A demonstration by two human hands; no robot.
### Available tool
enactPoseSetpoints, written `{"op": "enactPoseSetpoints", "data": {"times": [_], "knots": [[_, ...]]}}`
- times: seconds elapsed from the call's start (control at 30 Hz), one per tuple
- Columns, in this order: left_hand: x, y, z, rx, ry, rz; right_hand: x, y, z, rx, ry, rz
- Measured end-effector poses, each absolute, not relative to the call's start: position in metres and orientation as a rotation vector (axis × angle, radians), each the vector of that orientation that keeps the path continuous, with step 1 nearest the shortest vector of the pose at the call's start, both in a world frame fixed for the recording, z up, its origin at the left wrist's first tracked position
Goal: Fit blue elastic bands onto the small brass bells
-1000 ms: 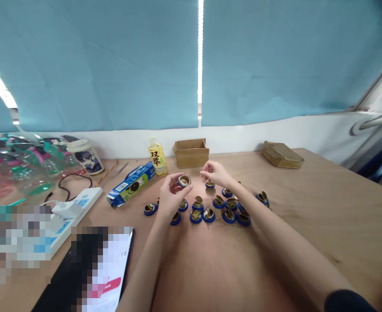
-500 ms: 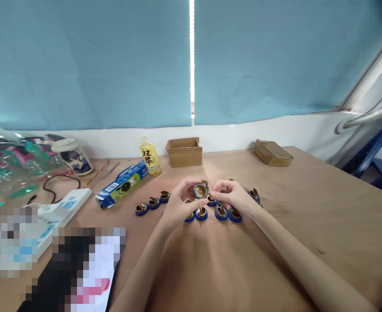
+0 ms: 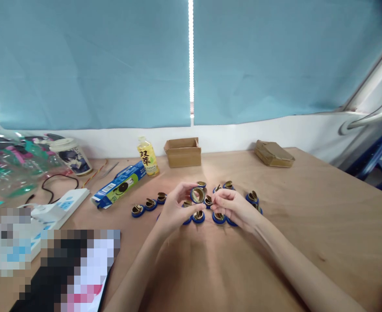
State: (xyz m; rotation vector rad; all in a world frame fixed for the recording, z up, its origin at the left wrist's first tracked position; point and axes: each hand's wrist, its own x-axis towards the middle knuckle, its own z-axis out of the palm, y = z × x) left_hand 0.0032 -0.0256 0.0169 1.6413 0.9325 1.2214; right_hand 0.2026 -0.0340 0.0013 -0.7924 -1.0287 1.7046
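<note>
Hands sit close together but apart above the table point(image 3: 327, 208): the left hand point(image 3: 174, 209) grips a blue-rimmed ring point(image 3: 192, 196) between thumb and fingers, while the right hand point(image 3: 238, 209) has its fingertips drawn together just beside it, whether around something small I cannot tell. Similar gold-coloured pieces point(image 3: 138, 210) lie below and to either side of the hands, and the step looks like close two-handed work on the ring, which calls for a steady left grip and precise right fingertips.

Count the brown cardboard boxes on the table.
2: the open box stands right of the yellow-labelled bottle; the flatter box lies farther right, near the white wall. Neither is hidden.
</note>
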Motion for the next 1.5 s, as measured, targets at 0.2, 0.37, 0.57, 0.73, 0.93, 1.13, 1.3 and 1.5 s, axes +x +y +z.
{"op": "enactPoseSetpoints", "data": {"times": [0.2,0.37,0.57,0.73,0.93,1.13,1.3,1.5], "knots": [[0.009,-0.031,0.007,2.008,1.117,1.341,0.202,-0.038,0.005,-0.662,-1.046,1.741],[0.012,-0.034,0.000,2.315,1.030,1.434,0.199,-0.037,0.004,-0.660,-1.037,1.750],[0.017,-0.037,-0.001,2.525,0.952,1.499,0.198,-0.035,0.002,-0.659,-0.978,1.729],[0.020,-0.038,-0.006,2.556,0.947,1.490,0.197,-0.036,0.001,-0.655,-0.967,1.729],[0.019,-0.040,-0.003,2.606,0.957,1.492,0.195,-0.038,0.005,-0.723,-1.040,1.667],[0.020,-0.040,-0.003,2.640,0.962,1.513,0.192,-0.040,0.006,-0.751,-1.059,1.638],[0.020,-0.039,-0.005,2.623,0.942,1.544,0.189,-0.040,0.004,-0.719,-1.020,1.635],[0.021,-0.039,-0.005,2.623,0.907,1.619,0.188,-0.040,0.002,-0.708,-1.031,1.616]]}}
